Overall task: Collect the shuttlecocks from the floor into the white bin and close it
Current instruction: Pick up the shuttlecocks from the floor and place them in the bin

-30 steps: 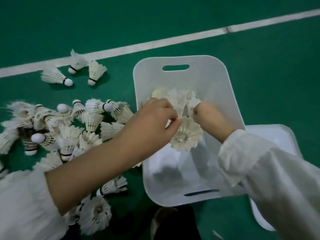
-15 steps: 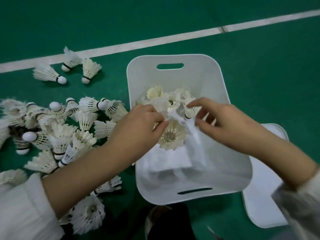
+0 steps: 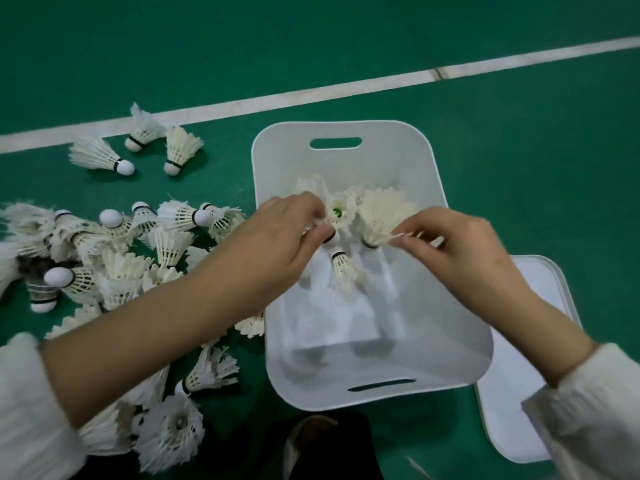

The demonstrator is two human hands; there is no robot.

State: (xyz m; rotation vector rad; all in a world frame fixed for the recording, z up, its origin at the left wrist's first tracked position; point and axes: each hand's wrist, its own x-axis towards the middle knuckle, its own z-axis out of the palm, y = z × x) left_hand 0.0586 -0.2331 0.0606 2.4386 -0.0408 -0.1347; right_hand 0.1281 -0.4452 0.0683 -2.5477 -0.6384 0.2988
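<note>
A: Held shuttlecock [image 3: 382,214], orientation?
B: Above the white bin [image 3: 419,161]. Long axis near-vertical in frame, cork toward the viewer, skirt fanned away. Right hand [image 3: 460,251] pinches the skirt edge.
A: Left hand [image 3: 277,244]?
B: Pinches second shuttlecock [image 3: 337,211], skirt mouth facing the camera. Floor pile [image 3: 114,258] lies left of the bin, lid [image 3: 540,306] flat just right.

Deep green floor [image 3: 519,174], one white line [image 3: 242,102] striped across the far side. Shuttlecocks [image 3: 114,258] on the left: off-white feathers, white caps, thin black bands. White bin [image 3: 346,128], white lid [image 3: 540,282] to its right, a green speck [image 3: 336,213] among the feathers inside. Cream sleeves [image 3: 24,393] near.
</note>
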